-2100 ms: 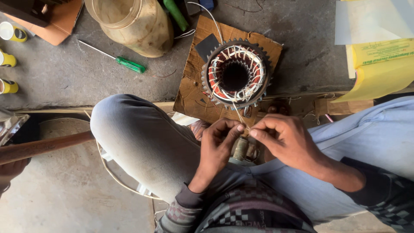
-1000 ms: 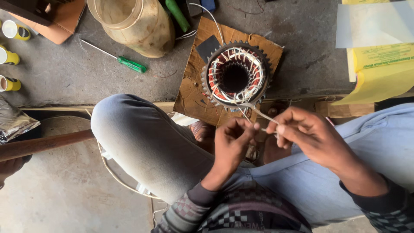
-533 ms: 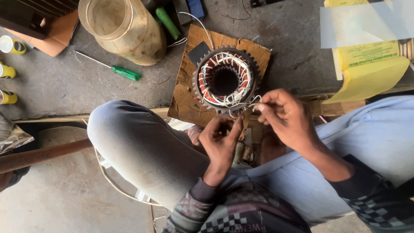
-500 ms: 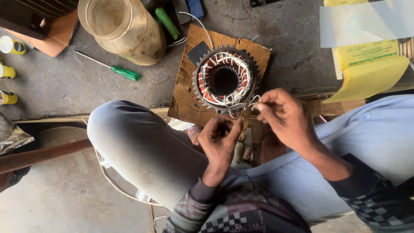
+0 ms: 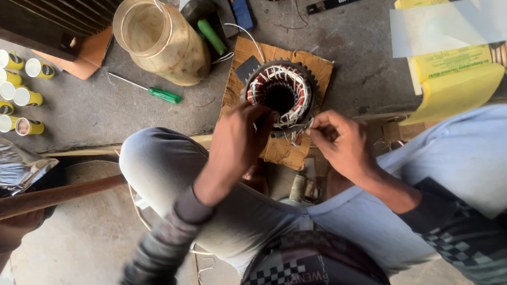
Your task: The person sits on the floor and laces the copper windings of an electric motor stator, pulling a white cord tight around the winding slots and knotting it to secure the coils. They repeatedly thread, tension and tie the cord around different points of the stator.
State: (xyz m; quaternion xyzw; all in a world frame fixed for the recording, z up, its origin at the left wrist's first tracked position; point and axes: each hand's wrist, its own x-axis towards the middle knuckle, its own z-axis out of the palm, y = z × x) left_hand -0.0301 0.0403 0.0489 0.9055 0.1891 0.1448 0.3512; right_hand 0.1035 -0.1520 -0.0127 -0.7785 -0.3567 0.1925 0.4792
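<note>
Head view, looking down over raised knees at a concrete floor.

The motor stator (image 5: 280, 95), a toothed metal ring wound with red and white coils, is lying flat on a piece of brown cardboard (image 5: 248, 58) at centre, far from the body and just beyond the knees.

The left hand (image 5: 240, 138) is reaching over the left knee to the near-left edge of the stator. Its fingers are curled together and touching the windings; whether they are pinching anything I cannot tell, since the back of the hand is hiding the tips.

The right hand (image 5: 343, 145) is sitting just right of the near edge of the stator. Thumb and forefinger are pressed together, pinching a bundle of thin wire leads (image 5: 293, 132) that is running from the windings toward that hand; the other fingers are folded in.

Surroundings: a green-handled screwdriver (image 5: 150, 92) is lying on the floor to the left of the cardboard, well apart from the hands. A large yellowish plastic jar (image 5: 163, 42) is lying at far left of it. A cluster of small yellow cups (image 5: 21, 95) is standing at the far left edge. Yellow paper sheets (image 5: 454, 79) are lying at far right. A wooden stick (image 5: 58, 192) is crossing the near left.
</note>
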